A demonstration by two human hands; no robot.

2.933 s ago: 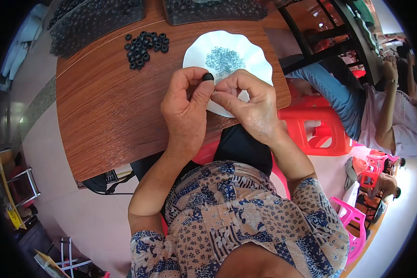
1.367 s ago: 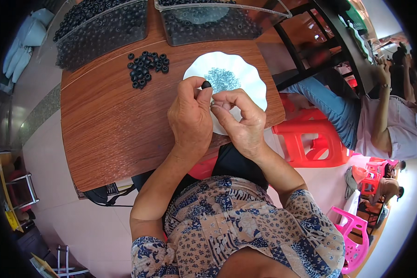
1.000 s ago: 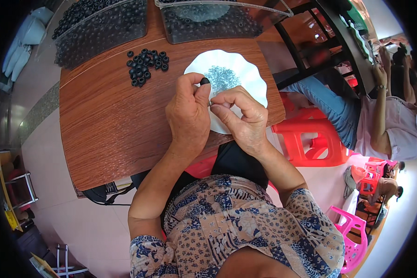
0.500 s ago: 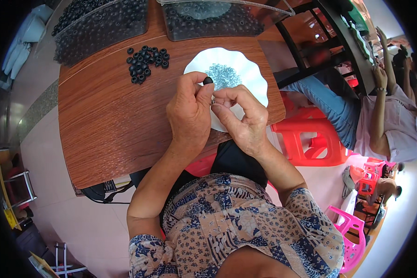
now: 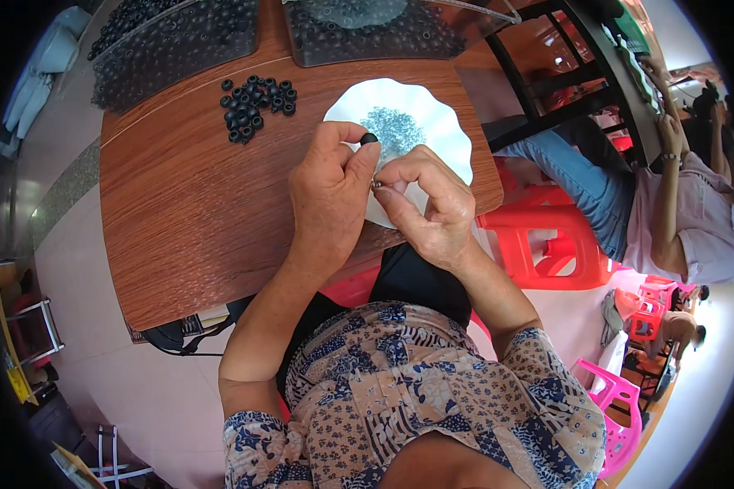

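Observation:
Between the thumb and forefinger of my left hand (image 5: 330, 183) is a small round black rubber-like piece (image 5: 369, 138). My right hand (image 5: 434, 202) pinches a tiny metallic piece (image 5: 376, 185) just below it; its exact kind is too small to tell. Both hands are over the near left part of a white plate with a wavy rim (image 5: 455, 122). A heap of tiny grey metallic bits (image 5: 393, 130) lies in the plate's middle. Left of the plate, a loose cluster of black ring-shaped pieces (image 5: 253, 104) rests on the brown wooden table (image 5: 196, 220).
Two clear bins full of black pieces stand at the table's far side, one left (image 5: 175, 57) and one right (image 5: 375, 37). Right of the table are a red plastic stool (image 5: 538, 244) and a seated person in jeans (image 5: 579, 179). A pink chair (image 5: 620, 420) stands lower right.
The fingers of my right hand have shifted slightly, and the metallic piece shows more clearly at their tips. My left hand keeps its pinch on the black piece.

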